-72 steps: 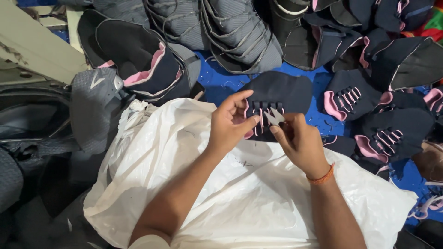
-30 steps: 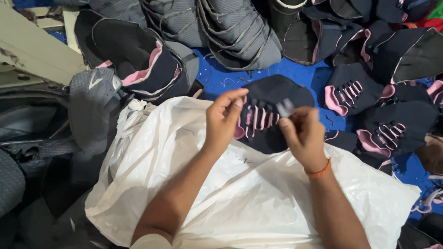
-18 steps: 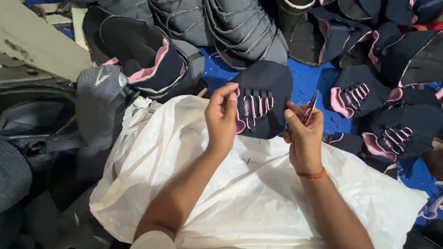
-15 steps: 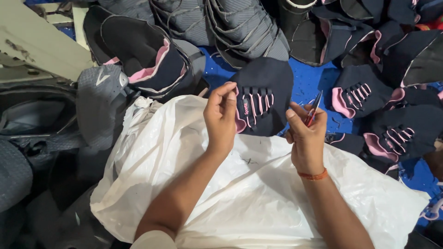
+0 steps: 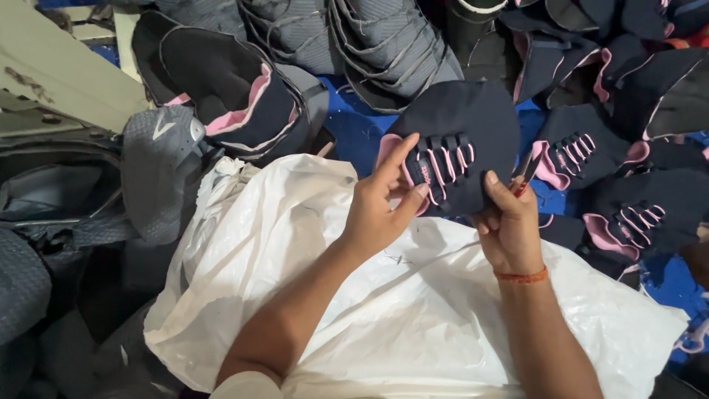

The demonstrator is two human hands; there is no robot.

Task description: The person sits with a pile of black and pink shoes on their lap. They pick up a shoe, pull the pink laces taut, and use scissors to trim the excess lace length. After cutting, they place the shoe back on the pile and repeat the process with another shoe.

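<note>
Left hand: I am pinching the near edge of the dark shoe upper with my left hand, thumb on top by the pink lace loops, fingers pressed together beneath it.
Right hand: my right hand is closing thumb and fingers on the upper's right edge, while a small slim tool with a dark tip is sticking up between the fingers; I cannot tell what kind of tool it is.
Where the piece is: I am holding the upper just above the white plastic sack spread over my lap, its far half hanging over the blue cloth.
Risk, the tool: I am judging that the tip, lying so close to the loops, could snag or nick one if my right hand twists.
Risk, the hold: since I am gripping only by the edges, the soft piece could fold or slide off onto the sack.
Risk, mixing: the pile of like uppers is lying just to the right, so a dropped piece could get lost among them.
Packages: the sack is crumpled, glossy, unprinted where it shows.
Labels: a small pale mark is showing on the grey upper at left; a tiny pink patch is sitting by the loops.
Signs: none are showing.
</note>
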